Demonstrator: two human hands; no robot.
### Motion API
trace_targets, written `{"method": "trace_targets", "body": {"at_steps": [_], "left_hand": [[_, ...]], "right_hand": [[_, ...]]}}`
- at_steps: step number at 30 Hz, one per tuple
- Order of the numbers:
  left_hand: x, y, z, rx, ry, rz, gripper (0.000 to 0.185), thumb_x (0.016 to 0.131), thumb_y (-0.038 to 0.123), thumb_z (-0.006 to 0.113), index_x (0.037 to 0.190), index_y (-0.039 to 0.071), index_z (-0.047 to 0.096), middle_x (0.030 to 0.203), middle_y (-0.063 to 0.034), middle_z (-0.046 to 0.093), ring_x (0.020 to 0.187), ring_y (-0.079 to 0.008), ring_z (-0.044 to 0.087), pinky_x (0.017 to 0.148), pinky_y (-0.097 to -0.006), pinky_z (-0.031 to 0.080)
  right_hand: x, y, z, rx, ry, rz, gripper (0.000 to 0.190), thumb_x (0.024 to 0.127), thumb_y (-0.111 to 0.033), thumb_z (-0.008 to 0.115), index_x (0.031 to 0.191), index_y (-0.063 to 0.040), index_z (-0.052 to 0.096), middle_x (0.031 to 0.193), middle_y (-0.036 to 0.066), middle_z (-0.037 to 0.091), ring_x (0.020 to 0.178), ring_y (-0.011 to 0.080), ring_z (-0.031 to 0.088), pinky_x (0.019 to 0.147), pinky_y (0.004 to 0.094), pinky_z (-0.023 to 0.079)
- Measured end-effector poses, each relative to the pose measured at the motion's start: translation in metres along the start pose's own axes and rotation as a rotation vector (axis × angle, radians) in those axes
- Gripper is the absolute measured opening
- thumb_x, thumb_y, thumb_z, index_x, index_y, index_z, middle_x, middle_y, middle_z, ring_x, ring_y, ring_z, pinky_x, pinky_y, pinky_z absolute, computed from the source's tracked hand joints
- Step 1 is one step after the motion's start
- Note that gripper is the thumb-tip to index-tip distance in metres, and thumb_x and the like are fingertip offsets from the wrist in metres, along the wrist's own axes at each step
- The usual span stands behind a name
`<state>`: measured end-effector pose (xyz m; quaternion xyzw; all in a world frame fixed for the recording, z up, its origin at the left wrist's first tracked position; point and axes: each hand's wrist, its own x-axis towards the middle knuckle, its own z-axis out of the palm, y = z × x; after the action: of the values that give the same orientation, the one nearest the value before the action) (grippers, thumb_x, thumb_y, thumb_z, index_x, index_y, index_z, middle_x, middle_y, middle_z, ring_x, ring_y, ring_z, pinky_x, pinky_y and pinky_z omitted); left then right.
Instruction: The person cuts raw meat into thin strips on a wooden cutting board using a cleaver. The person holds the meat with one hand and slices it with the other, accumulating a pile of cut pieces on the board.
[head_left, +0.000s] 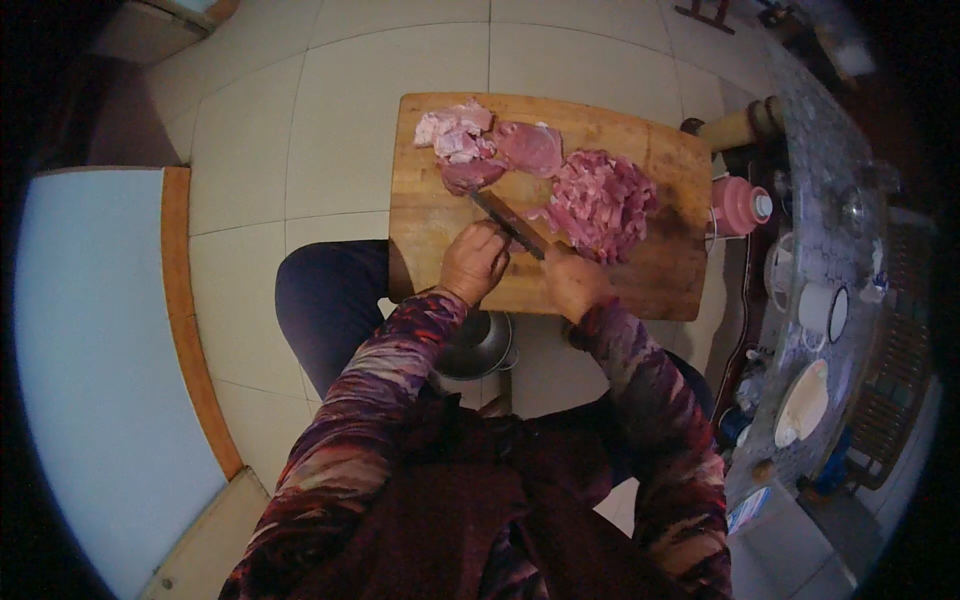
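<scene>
My right hand (576, 283) grips the handle of a kitchen knife (510, 223), whose dark blade points up and left across the wooden cutting board (667, 292). Beside the blade, my left hand (472, 261) presses down with bent fingers on a small piece of meat (515, 246), mostly hidden under the fingers. To the right of the knife lies a heap of cut raw meat (604, 202). Larger raw pieces lie at the board's upper left: a pale, fatty piece (454, 129), a flat pink slice (529, 148) and a darker chunk (472, 175) near the knife's tip.
A metal pot (472, 349) is below the board, between my legs. On the right, a stone-topped table (814, 247) holds a white enamel mug (821, 309) and an oval plate (802, 405). A pink thermos (739, 206) stands beside that table. Pale floor tiles (345, 150) surround the board.
</scene>
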<state>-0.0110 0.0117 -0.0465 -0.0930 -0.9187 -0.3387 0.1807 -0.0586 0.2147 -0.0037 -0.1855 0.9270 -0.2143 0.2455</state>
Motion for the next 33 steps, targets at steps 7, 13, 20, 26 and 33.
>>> {"method": "trace_targets", "body": {"at_steps": [7, 13, 20, 26, 33], "left_hand": [[-0.002, 0.001, 0.002, 0.025, 0.010, 0.015, 0.027, 0.073, 0.002, 0.071, 0.100, 0.003, 0.066, 0.105, -0.0132, 0.065, 0.104, -0.0338, 0.062, 0.091, -0.0418, 0.053], [0.000, 0.002, 0.001, 0.029, 0.014, 0.036, 0.027, 0.074, 0.001, 0.071, 0.101, 0.002, 0.065, 0.105, -0.0138, 0.064, 0.105, -0.0338, 0.061, 0.093, -0.0417, 0.052], [-0.002, 0.001, -0.003, -0.002, 0.016, 0.055, 0.028, 0.075, 0.000, 0.070, 0.102, 0.003, 0.065, 0.105, -0.0129, 0.064, 0.103, -0.0335, 0.061, 0.090, -0.0422, 0.052], [0.004, 0.014, -0.001, 0.013, 0.052, 0.069, 0.028, 0.076, 0.004, 0.070, 0.103, 0.006, 0.065, 0.107, -0.0107, 0.064, 0.102, -0.0333, 0.060, 0.091, -0.0439, 0.050], [-0.004, 0.005, 0.005, 0.011, -0.100, 0.084, 0.030, 0.077, 0.004, 0.069, 0.106, 0.007, 0.065, 0.110, -0.0094, 0.064, 0.104, -0.0312, 0.060, 0.090, -0.0430, 0.049]], "right_hand": [[-0.045, 0.021, -0.030, -0.169, -0.060, -0.091, 0.019, 0.091, -0.023, 0.057, 0.104, -0.009, 0.058, 0.087, 0.021, 0.071, 0.084, 0.0421, 0.070, 0.070, 0.0541, 0.055], [-0.041, 0.018, -0.030, -0.198, 0.020, -0.066, 0.017, 0.091, -0.021, 0.056, 0.098, -0.007, 0.061, 0.084, 0.021, 0.070, 0.083, 0.0429, 0.070, 0.070, 0.0534, 0.056], [-0.036, 0.013, -0.045, -0.278, 0.080, 0.034, 0.014, 0.087, -0.015, 0.056, 0.098, -0.008, 0.062, 0.082, 0.021, 0.070, 0.079, 0.0399, 0.071, 0.066, 0.0537, 0.056], [-0.054, 0.025, -0.032, -0.251, 0.056, -0.090, 0.014, 0.088, -0.016, 0.055, 0.098, -0.008, 0.061, 0.091, 0.021, 0.070, 0.080, 0.0405, 0.070, 0.071, 0.0533, 0.056], [-0.069, 0.055, -0.026, -0.262, -0.072, -0.074, 0.025, 0.092, -0.016, 0.052, 0.115, -0.006, 0.058, 0.094, 0.021, 0.070, 0.088, 0.0421, 0.070, 0.075, 0.0545, 0.056]]}}
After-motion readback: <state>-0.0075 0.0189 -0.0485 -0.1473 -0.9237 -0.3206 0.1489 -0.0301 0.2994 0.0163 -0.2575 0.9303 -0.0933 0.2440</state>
